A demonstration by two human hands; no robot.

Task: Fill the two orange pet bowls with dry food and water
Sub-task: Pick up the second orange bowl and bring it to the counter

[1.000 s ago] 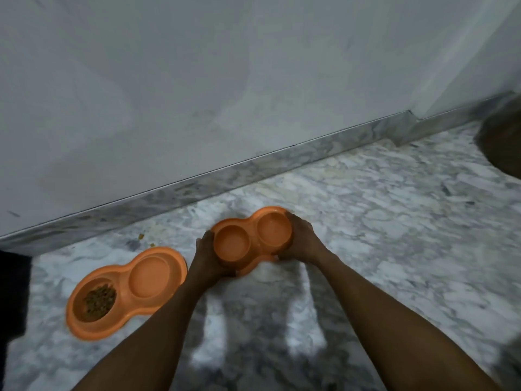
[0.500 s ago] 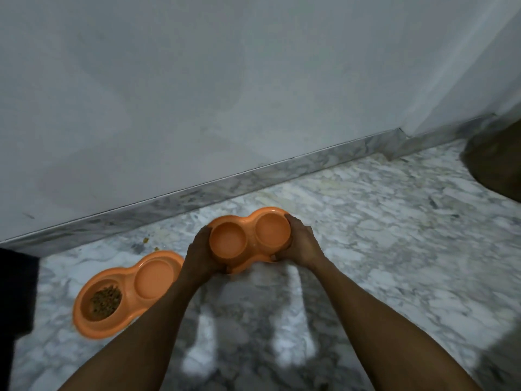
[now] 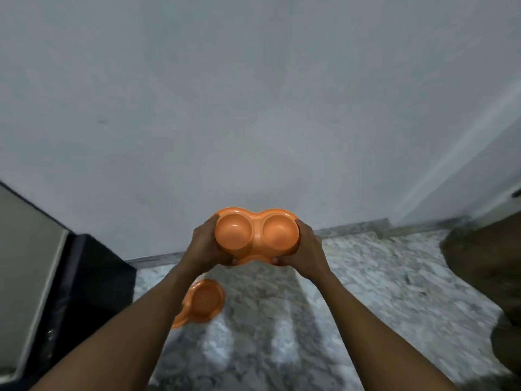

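Orange plastic double pet bowl (image 3: 256, 232), two round wells side by side, both looking empty, held up in the air in front of the pale wall (image 3: 253, 94). Left hand (image 3: 207, 244) wraps its left end, fingers curled beneath; right hand (image 3: 303, 246) clasps the right end the same way. Bowl sits between the two hands, tilted toward the camera. Below, on the grey marble floor (image 3: 352, 292), a second orange double bowl (image 3: 204, 301), half hidden behind the left forearm. Dark cabinet (image 3: 84, 292) at left; brown blurred shape (image 3: 485, 263) at right.
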